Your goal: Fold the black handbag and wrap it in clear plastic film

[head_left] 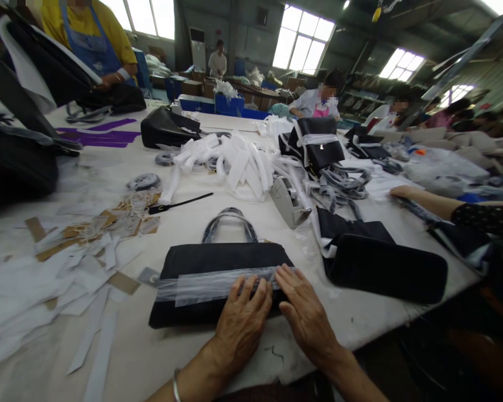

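A black handbag (193, 259) lies flat on the table in front of me, its wrapped handle (229, 215) pointing away. A band of clear plastic film (205, 287) runs across the bag's front. My left hand (245, 312) rests on the film right of the middle, its fingers stretched out and slightly bent. Beside it, my right hand (304, 310) lies with flat fingers over the film's right end and the bag's edge. Neither hand grips anything. The parts of the bag under my palms are hidden.
White paper scraps (79, 285) cover the table's left side. A grey tape dispenser (291, 204) stands beyond the bag, near piled white foam strips (243, 167). Another black bag (385, 268) lies at the right, near a co-worker's arm (427, 202). A person in a yellow top (126, 50) works opposite.
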Available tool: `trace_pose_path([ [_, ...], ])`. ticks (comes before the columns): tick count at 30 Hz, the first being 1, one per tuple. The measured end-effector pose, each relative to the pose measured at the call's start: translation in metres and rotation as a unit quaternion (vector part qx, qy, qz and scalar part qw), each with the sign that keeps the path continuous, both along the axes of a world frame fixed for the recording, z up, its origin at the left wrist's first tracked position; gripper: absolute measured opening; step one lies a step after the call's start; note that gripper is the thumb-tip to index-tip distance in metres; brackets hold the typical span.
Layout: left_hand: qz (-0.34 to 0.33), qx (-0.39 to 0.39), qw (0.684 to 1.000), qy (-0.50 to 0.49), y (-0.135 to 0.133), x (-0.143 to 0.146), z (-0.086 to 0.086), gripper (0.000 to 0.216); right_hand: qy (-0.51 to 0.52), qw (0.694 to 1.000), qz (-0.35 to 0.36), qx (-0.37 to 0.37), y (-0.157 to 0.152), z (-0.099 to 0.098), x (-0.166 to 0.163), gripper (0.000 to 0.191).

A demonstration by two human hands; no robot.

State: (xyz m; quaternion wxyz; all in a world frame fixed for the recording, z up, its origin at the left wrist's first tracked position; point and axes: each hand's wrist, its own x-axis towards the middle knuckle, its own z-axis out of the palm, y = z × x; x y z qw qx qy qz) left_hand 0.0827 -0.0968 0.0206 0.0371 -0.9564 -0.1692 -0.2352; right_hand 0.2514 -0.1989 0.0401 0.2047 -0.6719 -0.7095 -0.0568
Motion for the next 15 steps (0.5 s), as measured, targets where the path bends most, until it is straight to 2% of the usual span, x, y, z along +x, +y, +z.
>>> trace_pose_path([
  [2,-0.001,-0.002,1.000,-0.017,0.000,0.000,-0.002,0.035,-0.009,0.999,0.045,-0.014,0.001,-0.002,0.000,0.056],
  [3,-0.003,-0.001,1.000,-0.021,0.001,0.000,-0.002,0.035,-0.011,0.999,0.042,-0.013,0.002,-0.003,0.004,0.054],
  [5,-0.006,0.008,1.000,-0.024,0.002,0.000,-0.002,0.037,0.013,1.000,-0.020,0.018,0.004,-0.004,0.019,0.043],
  [7,-0.009,0.023,0.999,-0.022,0.004,0.001,0.000,0.038,0.084,0.988,-0.117,0.056,0.010,0.002,0.041,0.033],
  [9,-0.008,0.043,0.999,-0.028,0.006,0.001,0.003,0.037,0.177,0.958,-0.211,0.078,0.023,0.014,0.066,0.032],
  [11,-0.008,0.058,0.998,-0.034,0.008,0.002,0.006,0.035,0.261,0.919,-0.285,0.082,0.045,0.029,0.091,0.038],
  [13,-0.010,0.068,0.997,-0.044,0.010,0.002,0.007,0.034,0.307,0.891,-0.325,0.080,0.072,0.042,0.116,0.044],
  [15,-0.012,0.073,0.996,-0.056,0.010,0.002,0.007,0.033,0.311,0.887,-0.336,0.064,0.101,0.050,0.140,0.046],
])
